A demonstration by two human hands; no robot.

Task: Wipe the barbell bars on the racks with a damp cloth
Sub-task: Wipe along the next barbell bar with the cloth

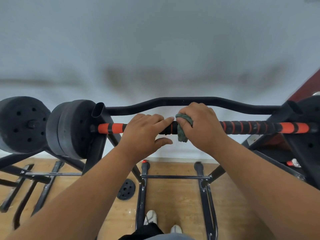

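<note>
Far left of the barbell bar (251, 127): a black weight plate (20, 124) with bolt holes, on a neighbouring rack. Next, still left of the bar's middle: a second stack of black plates (72, 129) at the bar's left end, just beside a black rack upright (97, 110) with an open oval top. Bar itself lying level across the rack, wrapped in orange and black grip bands, plain orange near both ends. Behind the bar: a curved black crossbar (181, 101) running upright to upright, and a pale wall.

On the bar, left of its middle: left hand (143, 131), palm down, fingers (159, 121) stretched loosely over the top, thumb spread below and clear of the bar, nothing gripped.

Just right of that hand, touching at the fingertips: green cloth (182, 129), bunched and draped over the bar, a tail hanging under it. Right hand (200, 125) clamped over the cloth, fingers curled round cloth and bar together.

Right end of the bar: orange grip, then another dark plate (310, 135), partly out of view.

Below the bar: black rack legs on a wooden floor (173, 193), a small loose plate (126, 189) lying flat under the left hand, two pale shoes (150, 217) nearest the camera.
</note>
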